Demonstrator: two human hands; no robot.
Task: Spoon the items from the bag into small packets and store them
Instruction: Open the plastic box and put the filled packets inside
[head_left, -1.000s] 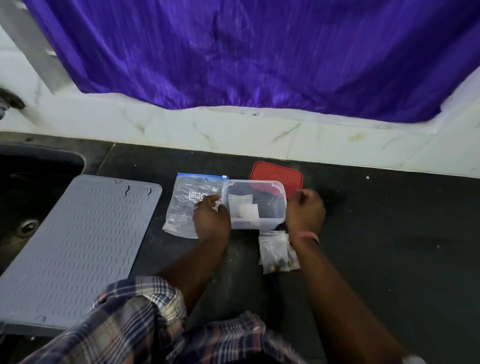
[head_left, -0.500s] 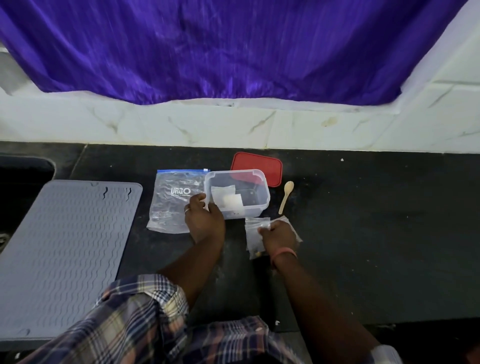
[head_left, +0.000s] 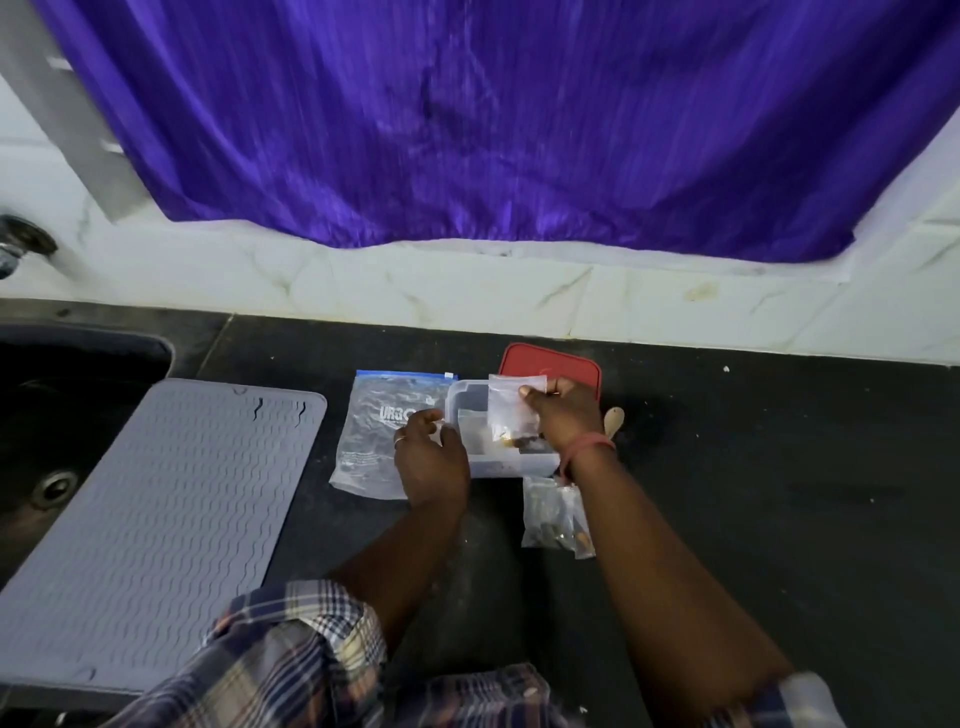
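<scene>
Nearest the camera, at 6 o'clock, plaid sleeves (head_left: 291, 654) frame both forearms reaching over the black counter (head_left: 779, 493). Just right of centre lie small packets (head_left: 550, 514), clear, holding dark and brown bits, partly hidden by the right forearm. At 9 o'clock a grey ribbed mat (head_left: 156, 519) covers part of the sink (head_left: 78, 364). Left hand (head_left: 431, 457) rests with fingers loosely curved at the near-left corner of the clear tub (head_left: 498, 462), overlapping the large zip bag (head_left: 379, 431), which lies flat touching the tub's left side; whether the fingers grasp the tub cannot be told. Right hand (head_left: 563, 415) pinches the top of a small clear packet (head_left: 511, 410) between thumb and fingers, holding it upright over the tub, with brown bits in its bottom. Inside the tub a whitish packet shows. A wooden spoon (head_left: 613, 421) lies right of the tub, mostly hidden by the wrist. Behind, at 12 o'clock, lie the red lid (head_left: 550, 364), a marble ledge (head_left: 467, 296) and a purple curtain (head_left: 519, 130).
</scene>
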